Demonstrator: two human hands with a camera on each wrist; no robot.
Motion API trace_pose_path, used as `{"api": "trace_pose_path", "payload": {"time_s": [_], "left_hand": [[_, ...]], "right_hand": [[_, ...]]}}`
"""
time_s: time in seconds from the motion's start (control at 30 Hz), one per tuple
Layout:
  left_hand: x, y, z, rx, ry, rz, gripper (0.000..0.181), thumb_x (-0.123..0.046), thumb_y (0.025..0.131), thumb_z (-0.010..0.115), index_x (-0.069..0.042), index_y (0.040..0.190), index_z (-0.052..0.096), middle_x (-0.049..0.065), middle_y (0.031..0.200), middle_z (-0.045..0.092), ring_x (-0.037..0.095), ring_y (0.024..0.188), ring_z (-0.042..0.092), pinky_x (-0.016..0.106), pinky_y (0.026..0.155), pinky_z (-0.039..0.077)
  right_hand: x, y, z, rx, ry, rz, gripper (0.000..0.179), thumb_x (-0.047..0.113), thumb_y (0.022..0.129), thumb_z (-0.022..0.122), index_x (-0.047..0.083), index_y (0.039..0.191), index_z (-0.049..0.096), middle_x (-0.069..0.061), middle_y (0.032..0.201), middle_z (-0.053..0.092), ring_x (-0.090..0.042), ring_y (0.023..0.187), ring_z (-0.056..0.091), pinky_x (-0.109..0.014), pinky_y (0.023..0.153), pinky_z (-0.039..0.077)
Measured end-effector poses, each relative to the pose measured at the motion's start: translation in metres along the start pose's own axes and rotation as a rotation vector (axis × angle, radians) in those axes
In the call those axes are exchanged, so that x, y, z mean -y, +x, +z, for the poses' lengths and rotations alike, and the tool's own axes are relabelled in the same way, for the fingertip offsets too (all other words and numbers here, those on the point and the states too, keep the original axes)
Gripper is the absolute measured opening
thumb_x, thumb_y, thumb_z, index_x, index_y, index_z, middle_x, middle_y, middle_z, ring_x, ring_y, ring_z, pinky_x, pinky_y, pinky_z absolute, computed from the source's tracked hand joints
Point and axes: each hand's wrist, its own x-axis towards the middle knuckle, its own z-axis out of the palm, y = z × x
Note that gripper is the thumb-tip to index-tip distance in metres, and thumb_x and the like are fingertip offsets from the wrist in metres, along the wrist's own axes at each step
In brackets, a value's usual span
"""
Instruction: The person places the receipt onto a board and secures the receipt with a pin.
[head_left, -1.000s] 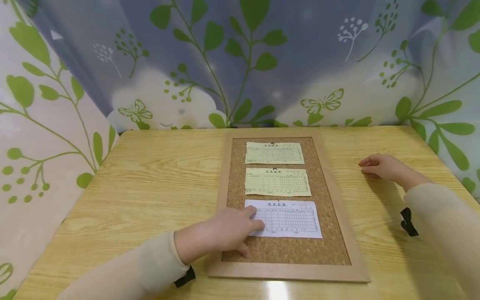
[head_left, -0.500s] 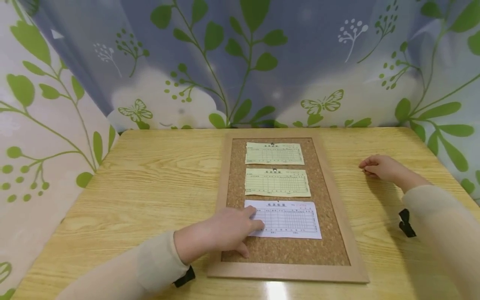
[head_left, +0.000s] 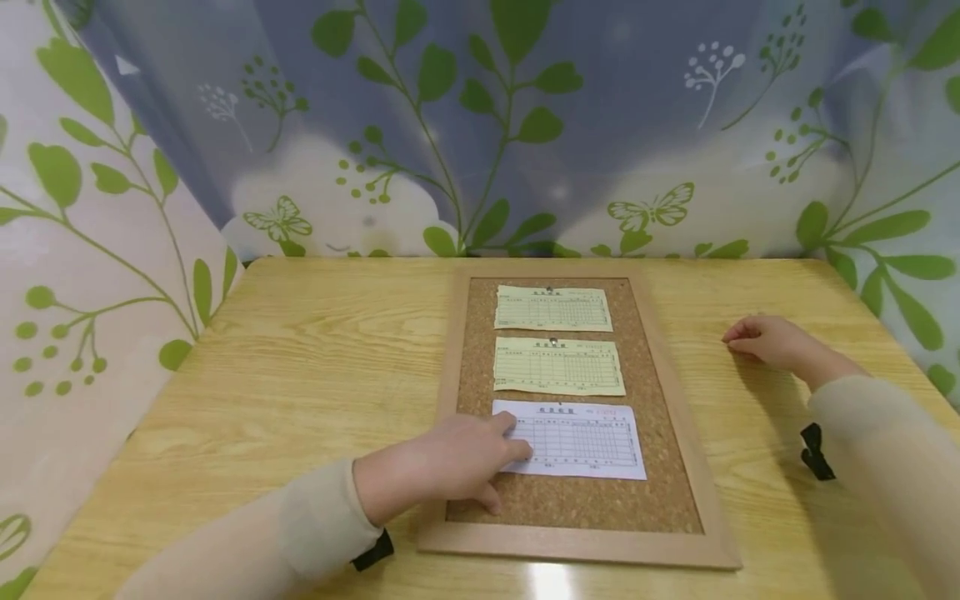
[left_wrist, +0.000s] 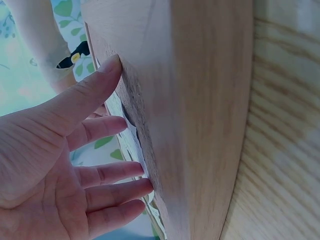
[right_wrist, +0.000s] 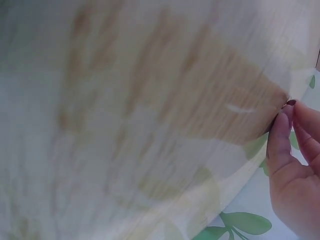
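Note:
My left hand (head_left: pixel 457 457) presses its fingertips on the left side of a white printed slip (head_left: pixel 581 442), which lies on the lower part of a framed cork board (head_left: pixel 577 505). Seen in the left wrist view, the fingers (left_wrist: pixel 107 172) are spread and fairly straight. Above the white slip, two yellow printed slips (head_left: pixel 558 367) are each fixed by a pin (head_left: pixel 553 341) at the top edge. To the board's right, low over the table, my right hand (head_left: pixel 772 343) brings thumb and forefinger together. They pinch a tiny dark thing, apparently a pushpin (right_wrist: pixel 291 102), mostly hidden by the fingertips.
The cork board rests flat on a light wooden table (head_left: pixel 315 358), its raised wooden frame (head_left: pixel 577 546) near the front edge. A curtain (head_left: pixel 630 108) patterned with leaves and butterflies hangs behind the table and along its sides.
The right fingertips, slightly apart a second ago, have closed together. The left hand and the slips keep their places; the head view has shifted slightly.

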Motion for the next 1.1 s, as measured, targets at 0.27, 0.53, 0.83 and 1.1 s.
{"api": "trace_pose_path", "payload": {"time_s": [0.27, 0.53, 0.83, 1.1], "left_hand": [[0.001, 0.0, 0.003, 0.017, -0.002, -0.019, 0.063, -0.047, 0.065, 0.079, -0.026, 0.121, 0.06, 0.001, 0.105, 0.053, 0.008, 0.07, 0.05, 0.023, 0.055, 0.044], [0.002, 0.002, 0.0, 0.002, 0.004, -0.004, 0.061, -0.047, 0.065, 0.079, -0.025, 0.119, 0.061, 0.0, 0.101, 0.052, 0.007, 0.067, 0.047, 0.022, 0.053, 0.043], [0.001, 0.001, 0.001, 0.002, 0.0, 0.003, 0.06, -0.047, 0.064, 0.078, -0.025, 0.117, 0.062, -0.001, 0.1, 0.052, 0.007, 0.066, 0.047, 0.021, 0.052, 0.043], [0.0, 0.002, 0.002, 0.01, 0.005, -0.002, 0.063, -0.049, 0.063, 0.078, -0.025, 0.119, 0.061, 0.0, 0.103, 0.053, 0.007, 0.067, 0.047, 0.021, 0.052, 0.043]], "right_hand": [[0.011, -0.001, 0.007, -0.044, -0.122, -0.037, 0.016, 0.007, 0.094, 0.052, -0.008, 0.097, 0.058, -0.021, 0.093, 0.059, -0.028, 0.082, 0.052, -0.042, 0.072, 0.041], [0.017, -0.006, 0.008, -0.072, -0.214, -0.056, 0.011, 0.005, 0.092, 0.053, -0.003, 0.091, 0.061, -0.02, 0.088, 0.062, -0.03, 0.077, 0.056, -0.044, 0.067, 0.043], [0.019, -0.011, 0.011, 0.082, -0.015, -0.037, 0.013, 0.005, 0.094, 0.052, -0.007, 0.095, 0.059, -0.005, 0.084, 0.063, -0.014, 0.075, 0.056, -0.031, 0.062, 0.046], [0.025, -0.015, 0.015, 0.167, 0.192, -0.013, 0.02, 0.007, 0.095, 0.052, -0.011, 0.103, 0.055, -0.003, 0.088, 0.062, -0.006, 0.076, 0.056, -0.027, 0.065, 0.049]]}}
